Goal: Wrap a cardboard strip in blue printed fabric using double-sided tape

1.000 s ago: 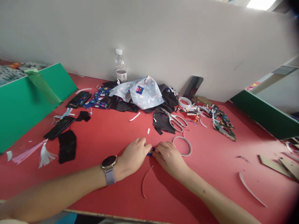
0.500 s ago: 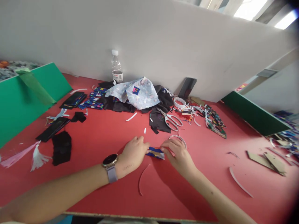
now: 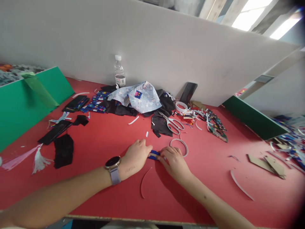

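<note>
A small blue patterned fabric strip (image 3: 153, 155) with a tan band along its middle lies between my hands, low over the red table (image 3: 114, 197). My left hand (image 3: 136, 155), with a watch on its wrist, pinches the strip's left end. At the other end, the fingers of my right hand (image 3: 175, 163) are closed on the strip and cover its right part. Just behind my right hand lies a white tape ring (image 3: 179, 147). A thin curved strip (image 3: 142, 183) rests on the table in front of my left hand.
Scissors (image 3: 175, 125) lie on black fabric beyond my hands. Farther back are a pale blue printed cloth (image 3: 144, 98), a bottle (image 3: 119, 71) and a phone (image 3: 189, 92). Black fabric pieces (image 3: 64, 151) and tassels (image 3: 41, 160) lie left, cardboard pieces (image 3: 265, 164) right. Green boards (image 3: 254, 117) flank the table.
My right hand has moved left along the strip toward my left hand and now covers its right end. My left hand stays in place. The view has shifted slightly.
</note>
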A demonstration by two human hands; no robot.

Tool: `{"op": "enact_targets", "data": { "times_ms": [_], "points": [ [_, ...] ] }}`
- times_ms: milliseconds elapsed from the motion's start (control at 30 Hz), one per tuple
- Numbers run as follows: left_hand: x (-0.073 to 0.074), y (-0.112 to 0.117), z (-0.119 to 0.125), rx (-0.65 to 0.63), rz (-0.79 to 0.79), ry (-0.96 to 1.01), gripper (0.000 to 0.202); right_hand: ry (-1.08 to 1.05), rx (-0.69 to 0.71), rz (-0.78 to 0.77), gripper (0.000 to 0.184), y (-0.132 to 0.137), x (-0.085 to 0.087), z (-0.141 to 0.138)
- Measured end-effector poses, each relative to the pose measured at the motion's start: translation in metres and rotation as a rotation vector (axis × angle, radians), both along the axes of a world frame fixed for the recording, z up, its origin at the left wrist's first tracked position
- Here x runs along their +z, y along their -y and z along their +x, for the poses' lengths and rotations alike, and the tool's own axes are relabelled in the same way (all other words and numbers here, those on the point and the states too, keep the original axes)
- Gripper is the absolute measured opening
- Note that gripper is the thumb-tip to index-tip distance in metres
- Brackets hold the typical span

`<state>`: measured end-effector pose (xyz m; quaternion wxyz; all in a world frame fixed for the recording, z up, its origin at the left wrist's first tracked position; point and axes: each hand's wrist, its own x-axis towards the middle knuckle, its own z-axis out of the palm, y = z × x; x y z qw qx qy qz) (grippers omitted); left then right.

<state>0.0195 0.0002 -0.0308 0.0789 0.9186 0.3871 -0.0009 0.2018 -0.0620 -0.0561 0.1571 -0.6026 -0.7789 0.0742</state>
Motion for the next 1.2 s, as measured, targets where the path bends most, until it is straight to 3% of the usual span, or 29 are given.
{"op": "enact_targets", "data": {
  "times_ms": [300,800,867,967,1033,1133,1200],
  "points": [
    [0.005,0.001,0.001,0.014,-0.016,-0.015,0.017,0.214,0.002,-0.077,0.015,-0.009,0.001,-0.004],
    [0.009,0.006,0.013,0.106,0.006,-0.009,0.029,0.214,0.001,0.008,0.011,-0.011,0.000,0.004],
    [0.010,0.006,0.013,0.108,0.004,-0.007,0.031,0.208,-0.050,0.071,0.011,-0.005,0.009,0.010],
    [0.010,0.005,0.015,0.100,-0.006,-0.007,0.033,0.202,-0.156,0.175,0.025,0.019,0.019,0.012],
    [0.010,0.004,0.017,0.094,-0.015,-0.010,0.032,0.207,-0.112,0.193,0.027,0.040,0.019,0.005],
    [0.010,0.002,0.019,0.087,-0.028,-0.019,0.031,0.252,0.102,0.169,0.033,0.064,0.008,-0.010],
    [0.010,0.001,0.019,0.087,-0.038,-0.033,0.030,0.253,0.097,0.116,0.040,0.071,-0.002,-0.017]
  ]
}}
